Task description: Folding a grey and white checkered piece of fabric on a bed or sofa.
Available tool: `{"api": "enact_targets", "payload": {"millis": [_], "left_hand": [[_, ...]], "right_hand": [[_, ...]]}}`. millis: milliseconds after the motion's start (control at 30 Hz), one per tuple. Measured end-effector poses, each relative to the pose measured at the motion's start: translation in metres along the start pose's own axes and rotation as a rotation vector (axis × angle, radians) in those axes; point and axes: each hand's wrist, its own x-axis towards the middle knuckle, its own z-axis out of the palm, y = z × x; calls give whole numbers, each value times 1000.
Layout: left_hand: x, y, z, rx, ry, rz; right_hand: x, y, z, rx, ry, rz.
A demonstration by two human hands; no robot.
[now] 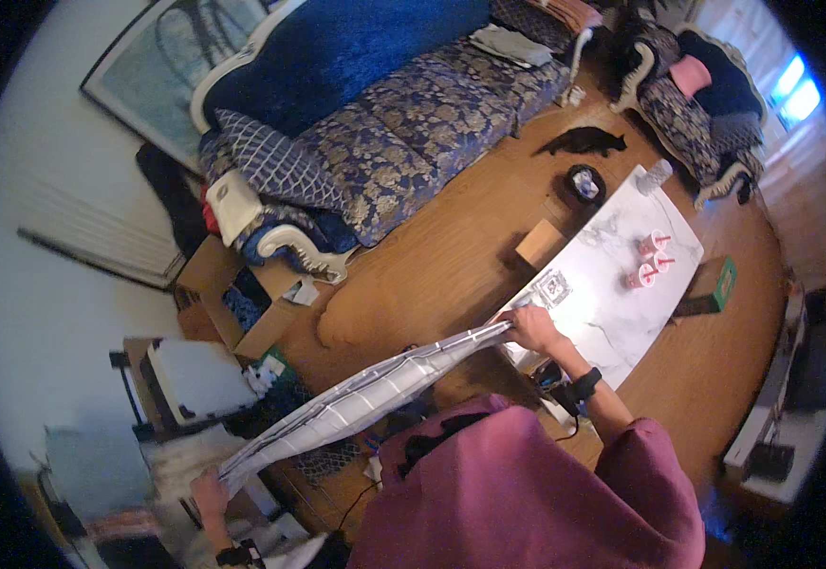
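Note:
A grey cloth with white check lines [370,398] is stretched slantwise in front of my body, gathered into long folds. Its lower left end is in the grip of my left hand [210,494], and my right hand [532,328] grasps the upper right end. My right hand is over the near corner of a white marble-patterned table [619,341], close to a square ornate item [554,286] on its top. Dark bands circle both of my wrists.
Several pink cups with straws [644,276] stand on the table. Beyond the cloth is a blue floral sofa [384,142] with a checked cushion [281,160]. A black cat [583,141] is on the wooden floor. An open cardboard box [245,306] and a white case [203,377] lie leftward.

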Motion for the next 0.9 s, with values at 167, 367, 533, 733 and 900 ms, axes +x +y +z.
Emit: {"api": "enact_targets", "payload": {"millis": [167, 367, 533, 733, 900], "left_hand": [[179, -15, -51, -42, -113, 8], [351, 22, -130, -88, 80, 238], [501, 107, -200, -172, 12, 277], [707, 196, -204, -171, 37, 423], [845, 248, -231, -164, -1, 292]], "right_hand": [[59, 10, -15, 5, 45, 183], [100, 41, -113, 159, 247, 329], [167, 137, -174, 116, 313, 527], [325, 276, -220, 77, 303, 539], [491, 358, -282, -159, 214, 379]]}}
